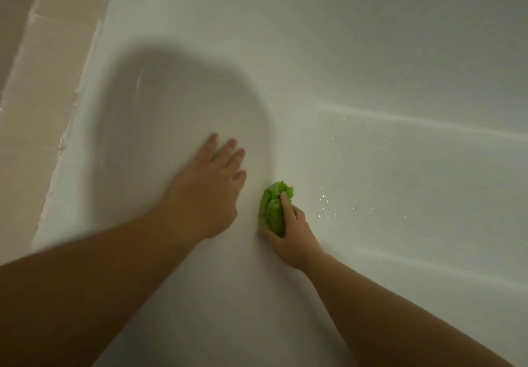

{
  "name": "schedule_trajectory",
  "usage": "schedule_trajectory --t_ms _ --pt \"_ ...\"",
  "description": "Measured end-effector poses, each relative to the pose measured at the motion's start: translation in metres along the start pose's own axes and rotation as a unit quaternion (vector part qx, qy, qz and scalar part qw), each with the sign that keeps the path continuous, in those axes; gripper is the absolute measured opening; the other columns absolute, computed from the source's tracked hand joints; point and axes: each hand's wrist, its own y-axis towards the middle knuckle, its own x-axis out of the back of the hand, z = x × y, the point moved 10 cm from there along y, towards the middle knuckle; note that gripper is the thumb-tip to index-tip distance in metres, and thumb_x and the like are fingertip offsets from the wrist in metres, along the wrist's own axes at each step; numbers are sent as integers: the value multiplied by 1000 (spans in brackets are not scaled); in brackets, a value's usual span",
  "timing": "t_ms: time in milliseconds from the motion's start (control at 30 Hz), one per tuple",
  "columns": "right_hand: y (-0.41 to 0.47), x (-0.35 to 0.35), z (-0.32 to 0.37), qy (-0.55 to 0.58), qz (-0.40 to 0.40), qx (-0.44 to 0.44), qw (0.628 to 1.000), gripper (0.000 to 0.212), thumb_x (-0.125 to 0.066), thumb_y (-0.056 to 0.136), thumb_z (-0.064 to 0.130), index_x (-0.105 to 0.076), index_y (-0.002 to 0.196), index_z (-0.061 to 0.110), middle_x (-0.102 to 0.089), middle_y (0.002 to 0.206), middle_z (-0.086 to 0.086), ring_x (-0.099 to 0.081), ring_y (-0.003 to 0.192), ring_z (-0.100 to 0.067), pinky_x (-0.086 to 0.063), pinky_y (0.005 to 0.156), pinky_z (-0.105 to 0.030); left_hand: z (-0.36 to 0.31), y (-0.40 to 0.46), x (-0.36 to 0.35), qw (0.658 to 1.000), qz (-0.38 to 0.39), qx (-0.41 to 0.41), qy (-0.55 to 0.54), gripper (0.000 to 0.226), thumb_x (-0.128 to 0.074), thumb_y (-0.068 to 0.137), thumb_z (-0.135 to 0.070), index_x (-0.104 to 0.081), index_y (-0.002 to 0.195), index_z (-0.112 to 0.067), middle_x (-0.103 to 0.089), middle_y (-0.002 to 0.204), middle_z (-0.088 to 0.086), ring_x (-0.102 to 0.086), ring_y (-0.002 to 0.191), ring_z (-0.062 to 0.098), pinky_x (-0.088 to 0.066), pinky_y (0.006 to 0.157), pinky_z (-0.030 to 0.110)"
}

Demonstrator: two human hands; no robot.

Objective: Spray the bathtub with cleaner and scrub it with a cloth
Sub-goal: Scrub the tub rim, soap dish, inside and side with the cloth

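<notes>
Obs.: head view, looking down into a white bathtub (371, 52). Dim light, slight blur.

Right hand (288, 232): grips a bunched lime-green cloth (273, 209), fingers curled round it, index finger laid over the top of the wad. Cloth is pressed against the tub surface at the bend where the sloped end wall meets the tub floor. Forearm enters from the lower right.

Left hand (210, 186): fingers straight and slightly spread, palm flat on the sloped end wall of the tub, holding nothing. It lies just beside the cloth, on its left, not touching it. Forearm enters from the lower left.

Water droplets (328, 206) glint on the tub floor just to the right of the cloth; a few more are scattered farther right and above.

A dark shadow (177, 104) falls on the tub wall above the left hand.

Beige wall tiles (34, 66) run along the tub's rim at far left, well apart from the cloth; a rough white sealant line (71, 115) marks the joint between tiles and rim.
</notes>
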Motion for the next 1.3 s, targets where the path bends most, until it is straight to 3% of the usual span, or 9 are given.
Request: schedule_trajectory --t_ms 100,267,500,567,700,900,1033,1167,1300 --pt "-6 26 -15 -88 -15 51 995 99 -57 90 67 2 164 36 -20 167 3 -21 153 -23 -23 124 -41 -50 7 -29 996 27 -14 -80 77 -26 100 -57 -12 164 -16 -7 171 15 2 158 35 13 124 57" --pt "-4 90 -79 -294 -90 56 950 82 -42 96 68 0 161 42 3 172 -2 8 158 -30 -1 127 -44 -123 40 -64 976 13 -47 -211 98 1 77 -75 19 161 -27 14 172 6 7 158 29 4 127 48" --pt "14 143 -159 -390 -148 14 909 78 -40 95 70 -13 161 38 5 171 -10 5 155 -42 -6 125 -59 -155 93 -98 981 -15 -15 -195 103 -35 89 -77 2 165 -18 11 168 25 4 155 44 2 126 52" --pt "17 151 -182 -381 -159 -1 911 78 -31 96 74 -7 162 41 9 171 -10 10 156 -39 -4 125 -60 -164 108 -104 981 -13 -17 -191 102 -34 90 -78 4 165 -20 11 167 27 3 154 47 -1 127 53" --pt "17 158 -207 -371 -185 -2 910 74 -17 97 78 6 161 47 21 170 -1 23 156 -28 1 125 -61 -166 145 -100 977 -71 -58 -191 99 -34 83 -82 -20 163 -26 -13 168 23 -18 154 43 -14 126 53" --pt "24 166 -216 -368 -213 -1 905 73 -20 99 75 6 161 46 20 171 0 19 157 -25 -1 126 -61 -111 243 -50 983 -124 -20 -135 97 -18 85 -84 -6 164 -29 2 172 14 -3 158 35 -5 124 60" --pt "31 174 -217 -376 -223 8 899 73 -18 99 74 5 162 44 18 171 0 18 157 -24 0 126 -60 -74 310 5 970 -173 55 -160 88 -43 95 -68 -8 164 -25 -4 170 17 -4 156 42 -13 123 59" --pt "34 182 -217 -379 -227 18 897 73 -17 100 73 4 163 42 16 172 0 16 158 -24 2 126 -59 -106 305 -3 959 -200 6 -203 72 -43 85 -60 -44 151 -31 -29 162 22 -20 148 53 -23 120 61" --pt "29 185 -226 -384 -204 29 900 74 -20 100 71 2 164 39 16 172 1 16 158 -22 -2 127 -58 -170 231 -47 937 -197 -77 -277 71 -54 84 -67 -53 146 -33 -37 158 23 -27 146 53 -28 119 60"
